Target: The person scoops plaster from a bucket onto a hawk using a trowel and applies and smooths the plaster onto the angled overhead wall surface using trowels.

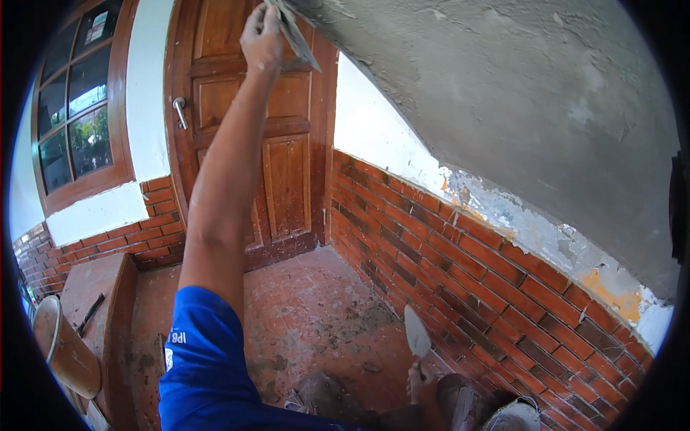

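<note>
A raised left hand clamps a flat plastering float against fresh grey render high beside the wooden door.
The right hand, low by the brick wall, grips a pointed trowel by its handle; both tools look stiff, light and best held at the handle.

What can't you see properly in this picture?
- Head view: the top of the flat float in the left hand is cut off by the upper edge.
- The right hand holding the pointed trowel is partly cut off at the bottom edge.
- The bucket is cut by the dark fisheye rim.
</note>
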{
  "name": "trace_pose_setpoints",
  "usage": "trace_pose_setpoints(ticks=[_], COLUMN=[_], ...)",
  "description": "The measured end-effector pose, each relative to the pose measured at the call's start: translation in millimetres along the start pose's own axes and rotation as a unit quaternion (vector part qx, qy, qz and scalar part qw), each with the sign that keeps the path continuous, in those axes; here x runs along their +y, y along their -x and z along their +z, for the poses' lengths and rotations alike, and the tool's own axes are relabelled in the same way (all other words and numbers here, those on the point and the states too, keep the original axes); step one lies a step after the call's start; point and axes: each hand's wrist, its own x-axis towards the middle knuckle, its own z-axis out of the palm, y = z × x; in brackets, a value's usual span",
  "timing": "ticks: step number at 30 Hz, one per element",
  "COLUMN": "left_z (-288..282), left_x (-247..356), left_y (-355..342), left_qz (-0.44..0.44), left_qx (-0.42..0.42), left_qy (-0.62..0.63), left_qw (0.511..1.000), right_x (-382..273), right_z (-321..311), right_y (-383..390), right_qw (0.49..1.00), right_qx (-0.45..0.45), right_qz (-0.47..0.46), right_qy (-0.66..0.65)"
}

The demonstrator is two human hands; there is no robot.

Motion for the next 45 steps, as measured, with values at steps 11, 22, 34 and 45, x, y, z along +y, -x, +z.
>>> trace_pose_setpoints(ticks=[11, 22, 34, 45], left_z=[103.9, 205.8, 127.8, 289.6], left_x=[42.9, 163.8, -46.9, 259.9], left_y=[110.3, 343.0, 221.2, 387.2], left_qz=[-0.002, -0.03, -0.18, -0.071], left_qx=[-0.035, -0.208, 0.009, -0.053], left_qy=[0.108, 0.13, 0.07, 0.2], left_qw=[0.994, 0.969, 0.981, 0.976], right_x=[14.7, 42.4, 46.3, 39.7], right_z=[-34.5, -22.3, -40.2, -23.7], right_y=[2.5, -16.4, -5.9, -14.5], right_qw=[0.999, 0.986, 0.978, 0.968], right_qx=[-0.037, -0.076, -0.012, -0.083], right_qz=[0.009, -0.067, -0.093, -0.07], right_qy=[0.033, 0.131, 0.184, 0.227])
